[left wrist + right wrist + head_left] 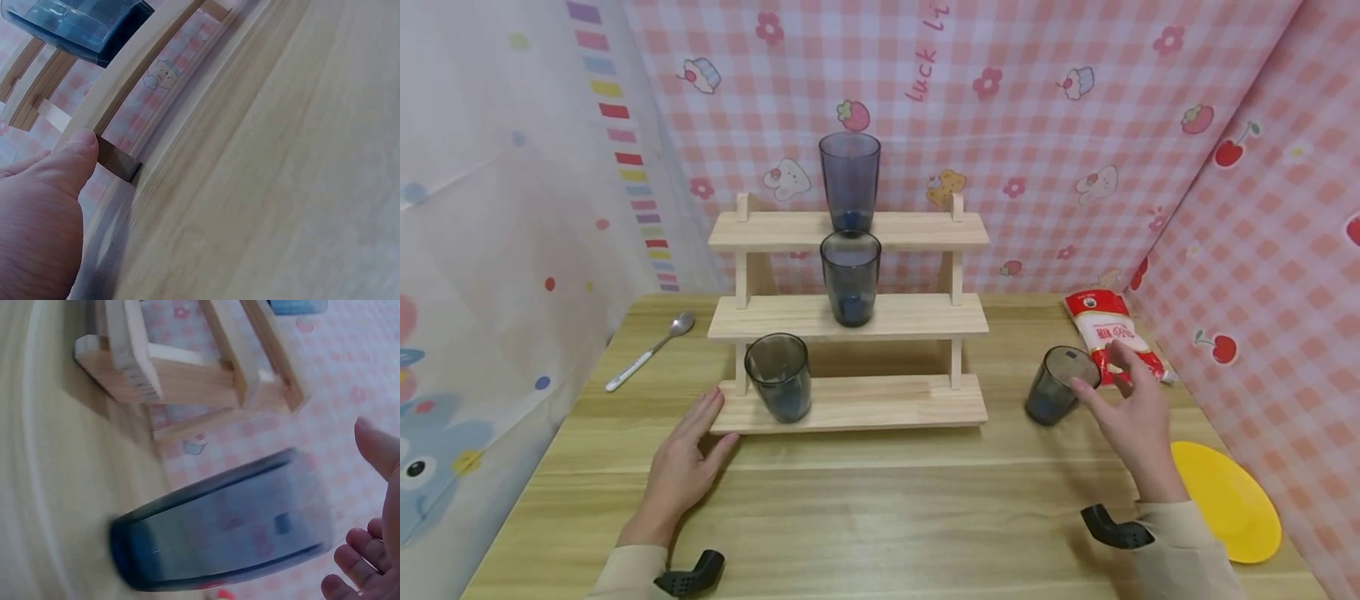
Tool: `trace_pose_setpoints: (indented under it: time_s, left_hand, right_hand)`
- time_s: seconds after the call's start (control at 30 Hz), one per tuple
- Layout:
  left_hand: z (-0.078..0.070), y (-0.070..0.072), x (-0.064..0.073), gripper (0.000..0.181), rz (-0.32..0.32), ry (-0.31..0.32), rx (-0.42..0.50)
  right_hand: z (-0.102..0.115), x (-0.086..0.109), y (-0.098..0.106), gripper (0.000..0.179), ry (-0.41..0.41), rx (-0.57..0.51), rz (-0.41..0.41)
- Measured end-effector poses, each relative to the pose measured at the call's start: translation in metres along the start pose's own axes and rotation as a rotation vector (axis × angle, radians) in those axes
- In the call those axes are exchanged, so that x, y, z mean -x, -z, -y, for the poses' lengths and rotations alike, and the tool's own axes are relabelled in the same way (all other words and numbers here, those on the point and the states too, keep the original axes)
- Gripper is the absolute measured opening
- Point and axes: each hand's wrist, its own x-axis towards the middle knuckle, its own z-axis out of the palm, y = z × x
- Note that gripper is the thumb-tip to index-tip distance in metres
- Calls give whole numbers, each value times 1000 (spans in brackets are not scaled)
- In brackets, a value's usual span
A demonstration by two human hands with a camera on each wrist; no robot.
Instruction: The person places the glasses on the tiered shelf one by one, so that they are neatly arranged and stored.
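A three-tier wooden display shelf (880, 404) stands on the table. My left hand (681, 467) grips the left end of its lowest tier, thumb at the front edge; the left wrist view shows that thumb (78, 153) against the wood. To the right of the shelf, a dark tinted glass (1051, 392) sits on the table. Beside its rim is my right hand (1131, 417), thumb and fingers spread; in the right wrist view a gap shows between the hand (381, 531) and the glass (219, 525). Three similar glasses occupy the bottom (781, 383), middle (852, 283) and top (850, 179) tiers.
Behind the right-hand glass lies a red and white packet (1108, 329). A yellow plate (1232, 508) rests by the right forearm, near the table's right edge. On the far left is a spoon (651, 354). Patterned cloth walls (1037, 125) enclose the table (880, 517).
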Motion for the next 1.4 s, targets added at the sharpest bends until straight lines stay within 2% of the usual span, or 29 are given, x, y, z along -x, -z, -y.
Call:
trace_pose_setpoints:
  time_s: [0.17, 0.3, 0.4, 0.63, 1.13, 1.4]
  left_hand:
    - [1, -1, 0, 67, 5, 6, -1]
    - [1, -1, 0, 67, 7, 9, -4]
    - [1, 0, 0, 67, 5, 6, -5]
    - [1, 0, -1, 67, 5, 8, -13]
    - [2, -2, 0, 67, 12, 24, -24]
    - [1, -1, 0, 68, 17, 30, -25]
  right_hand:
    - [-16, -1, -11, 87, -116, -104, 94]
    - [-25, -2, -20, 86, -142, -168, 117]
    - [-32, -2, -26, 84, -156, -173, 122]
    - [-42, 1, -33, 72, -144, -220, 130]
    - [-42, 0, -38, 71, -173, -214, 65]
    - [-34, 2, -32, 70, -189, -182, 72]
